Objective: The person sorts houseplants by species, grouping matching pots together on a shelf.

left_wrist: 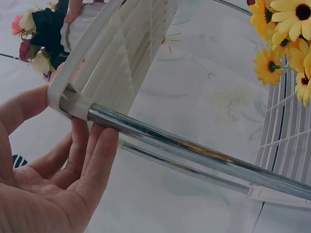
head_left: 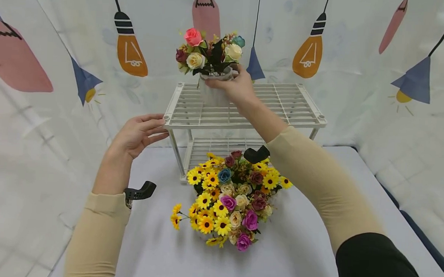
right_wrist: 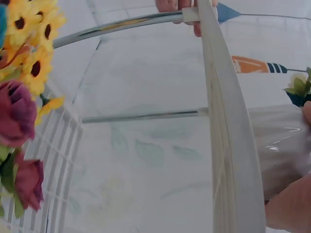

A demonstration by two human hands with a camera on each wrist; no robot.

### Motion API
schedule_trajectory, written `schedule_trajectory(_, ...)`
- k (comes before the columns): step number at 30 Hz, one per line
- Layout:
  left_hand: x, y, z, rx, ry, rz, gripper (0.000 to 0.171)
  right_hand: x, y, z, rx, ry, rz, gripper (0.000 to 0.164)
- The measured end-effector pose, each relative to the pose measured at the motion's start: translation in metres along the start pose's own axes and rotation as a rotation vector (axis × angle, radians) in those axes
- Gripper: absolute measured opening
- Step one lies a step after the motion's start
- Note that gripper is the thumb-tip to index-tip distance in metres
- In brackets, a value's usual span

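Note:
My right hand [head_left: 239, 86] grips a white flower pot [head_left: 213, 92] near its rim, thumb in front. Pink, cream and dark red artificial roses [head_left: 195, 60] fill the pot. It stands on or just over the top tier of a white two-tier wire shelf [head_left: 283, 104]; whether the base touches cannot be told. In the head view my left hand [head_left: 136, 134] is at the shelf's left front corner. The left wrist view shows its thumb against the corner cap [left_wrist: 60, 94] and its fingers under the top of the metal post [left_wrist: 160, 133].
Yellow daisy-like flowers [head_left: 205, 224] and purple, cream and dark red roses [head_left: 241, 201] stand bunched before the shelf on a white-covered table [head_left: 295, 257]. They hide part of the lower tier [head_left: 203, 148]. Behind hangs a patterned backdrop [head_left: 227, 14].

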State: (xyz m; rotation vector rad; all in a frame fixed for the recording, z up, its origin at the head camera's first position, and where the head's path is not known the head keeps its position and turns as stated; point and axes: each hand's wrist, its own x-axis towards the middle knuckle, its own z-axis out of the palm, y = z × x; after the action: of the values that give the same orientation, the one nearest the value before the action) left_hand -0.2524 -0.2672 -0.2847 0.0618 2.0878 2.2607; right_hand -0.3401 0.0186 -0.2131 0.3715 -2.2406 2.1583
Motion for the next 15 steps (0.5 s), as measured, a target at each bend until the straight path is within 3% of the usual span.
schedule_trajectory(10, 0.0, 0.0, 0.001, 0.004, -0.003, -0.005, 0.067, 0.016, 0.012, 0.021, 0.08, -0.016, -0.01, 0.091)
schedule_trajectory(15, 0.0, -0.001, 0.001, -0.004, 0.002, -0.006, 0.067, 0.018, 0.012, 0.031, 0.047, 0.019, -0.017, 0.089)
